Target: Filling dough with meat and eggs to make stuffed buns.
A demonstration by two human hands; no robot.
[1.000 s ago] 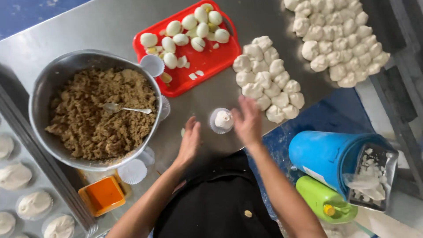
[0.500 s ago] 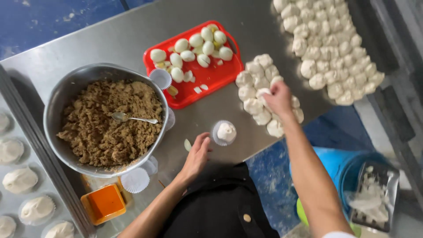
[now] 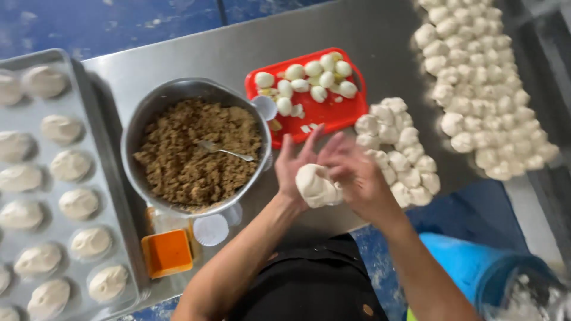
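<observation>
Both my hands meet over the steel table point(image 3: 196, 53), pressing a white dough ball point(image 3: 316, 185) between them. My left hand point(image 3: 294, 165) cups the dough from the left with fingers raised. My right hand point(image 3: 355, 175) covers it from the right, slightly blurred. Just right of my hands lies a small cluster of dough balls point(image 3: 399, 148). To the left stands a metal bowl point(image 3: 143, 128) of brown minced filling with a spoon point(image 3: 225, 151) in it.
A red tray point(image 3: 333, 113) of peeled eggs sits behind my hands. A larger heap of dough balls point(image 3: 482, 83) lies far right. A baking tray point(image 3: 101, 154) with filled buns is at left. An orange box point(image 3: 168, 252), paper cups point(image 3: 211, 229) and a blue tub point(image 3: 470, 267) are near me.
My right hand took a dough ball from the small cluster and brought it back to meet my left hand, which lifted off the table. The view shifted rightwards.
</observation>
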